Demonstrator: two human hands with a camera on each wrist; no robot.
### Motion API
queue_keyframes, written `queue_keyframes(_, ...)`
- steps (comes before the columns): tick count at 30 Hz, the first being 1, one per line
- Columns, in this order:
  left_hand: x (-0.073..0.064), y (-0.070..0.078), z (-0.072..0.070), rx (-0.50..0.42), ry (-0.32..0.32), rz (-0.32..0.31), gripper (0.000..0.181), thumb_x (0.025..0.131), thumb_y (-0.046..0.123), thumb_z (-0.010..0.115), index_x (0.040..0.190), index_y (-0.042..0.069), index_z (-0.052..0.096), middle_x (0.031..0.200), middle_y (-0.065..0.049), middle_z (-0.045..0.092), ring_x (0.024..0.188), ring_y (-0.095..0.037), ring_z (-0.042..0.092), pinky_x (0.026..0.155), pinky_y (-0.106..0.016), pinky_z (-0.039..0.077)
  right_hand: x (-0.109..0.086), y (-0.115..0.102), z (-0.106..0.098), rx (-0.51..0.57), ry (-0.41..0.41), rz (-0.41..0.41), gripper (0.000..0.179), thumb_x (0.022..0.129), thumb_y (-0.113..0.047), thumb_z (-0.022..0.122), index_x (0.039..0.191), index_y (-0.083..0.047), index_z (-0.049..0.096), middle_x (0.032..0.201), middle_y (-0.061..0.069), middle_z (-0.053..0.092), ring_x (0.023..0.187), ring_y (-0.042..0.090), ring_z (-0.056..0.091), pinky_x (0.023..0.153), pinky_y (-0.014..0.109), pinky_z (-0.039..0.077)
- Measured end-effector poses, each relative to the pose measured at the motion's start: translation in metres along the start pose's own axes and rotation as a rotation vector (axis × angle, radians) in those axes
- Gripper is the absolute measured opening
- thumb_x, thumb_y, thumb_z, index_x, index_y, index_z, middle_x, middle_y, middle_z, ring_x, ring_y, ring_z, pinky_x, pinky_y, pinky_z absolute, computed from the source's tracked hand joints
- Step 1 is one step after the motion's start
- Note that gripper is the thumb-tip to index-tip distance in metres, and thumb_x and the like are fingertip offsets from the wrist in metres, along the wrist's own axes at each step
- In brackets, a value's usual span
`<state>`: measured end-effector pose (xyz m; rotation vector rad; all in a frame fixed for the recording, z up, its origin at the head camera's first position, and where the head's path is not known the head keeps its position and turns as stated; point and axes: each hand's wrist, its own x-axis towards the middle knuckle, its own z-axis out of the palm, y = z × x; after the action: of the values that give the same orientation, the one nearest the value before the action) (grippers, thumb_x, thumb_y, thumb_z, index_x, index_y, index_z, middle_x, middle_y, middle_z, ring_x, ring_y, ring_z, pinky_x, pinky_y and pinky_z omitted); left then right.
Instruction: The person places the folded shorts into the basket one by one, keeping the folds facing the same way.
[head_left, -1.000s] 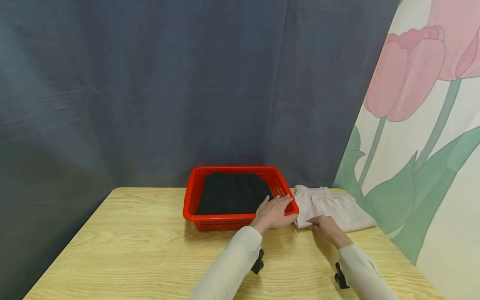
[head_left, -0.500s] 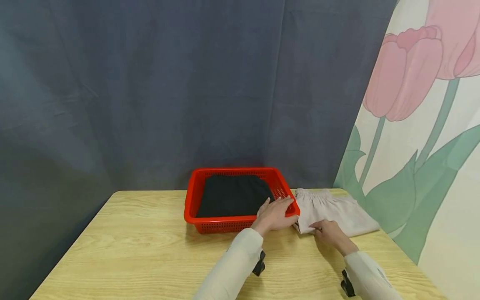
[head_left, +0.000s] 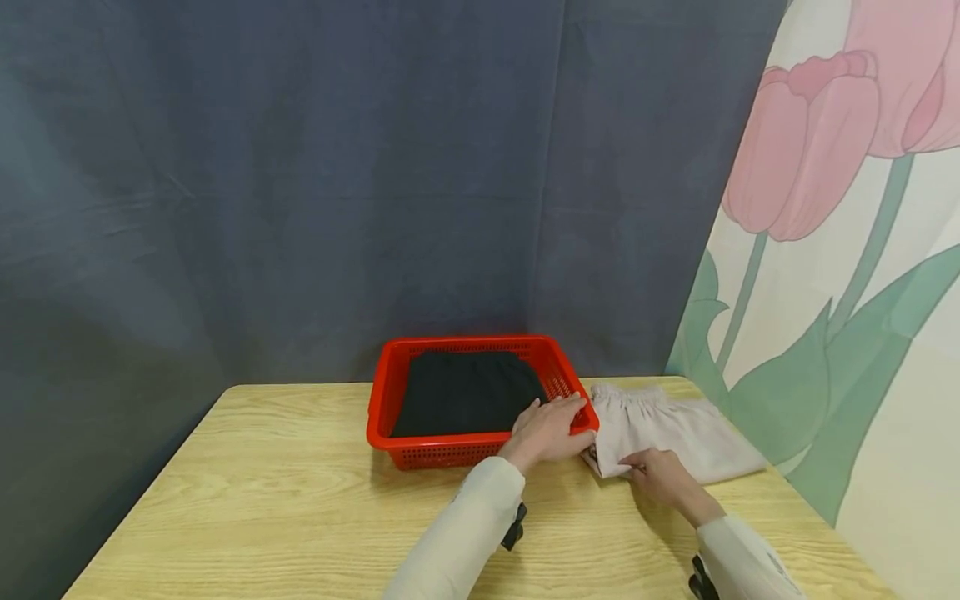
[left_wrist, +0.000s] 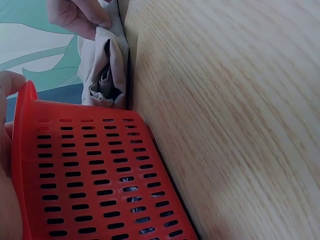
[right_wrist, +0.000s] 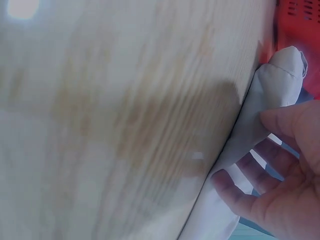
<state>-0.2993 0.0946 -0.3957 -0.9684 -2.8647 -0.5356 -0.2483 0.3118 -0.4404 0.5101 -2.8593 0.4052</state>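
My left hand (head_left: 546, 429) holds the near right corner of a red perforated plastic basket (head_left: 450, 450), with its fingers over the rim and its thumb at the corner. Inside the basket lies a flat, dark folded cloth (head_left: 468, 392). To the right, my right hand (head_left: 667, 479) pinches the near edge of pale beige trousers (head_left: 675, 429), folded, with a gathered elastic waistband. In the right wrist view the thumb and fingertips grip the folded cloth (right_wrist: 250, 120) low at the table. The left wrist view shows the open folds at the trousers' end close beside the basket's wall.
The light wooden table (head_left: 262, 500) spreads to the left and front. A dark curtain (head_left: 337, 192) hangs behind it. On the right stands a wall with painted tulips (head_left: 802, 150), close to the trousers' far end.
My right hand and the trousers have shifted slightly toward the table's near side and a little right. The left hand stays on the basket's corner, and the basket hardly moves.
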Motion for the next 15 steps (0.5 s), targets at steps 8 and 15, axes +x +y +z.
queue_keyframes(8,-0.001,-0.002,-0.001,0.006,0.0,0.021,0.06,0.096,0.051,0.046,0.15,0.025,0.039,0.151,0.01,0.035,0.137,-0.01,0.033,0.113,-0.04,0.02,-0.011,-0.005,0.0,0.025,0.007,0.035,0.017,0.081,0.004,0.063,0.092,-0.002,0.076,0.09,0.013,0.071,0.077,0.022,0.065,0.069,0.041,0.052)
queue_keyframes(15,-0.002,-0.004,-0.001,-0.009,-0.012,0.029,0.062,0.096,0.053,0.044,0.151,0.025,0.037,0.153,0.01,0.032,0.138,-0.01,0.03,0.114,-0.041,0.019,-0.023,-0.012,0.0,0.03,-0.005,0.004,0.018,0.082,0.004,0.064,0.094,-0.002,0.076,0.09,0.011,0.072,0.079,0.021,0.066,0.067,0.038,0.054)
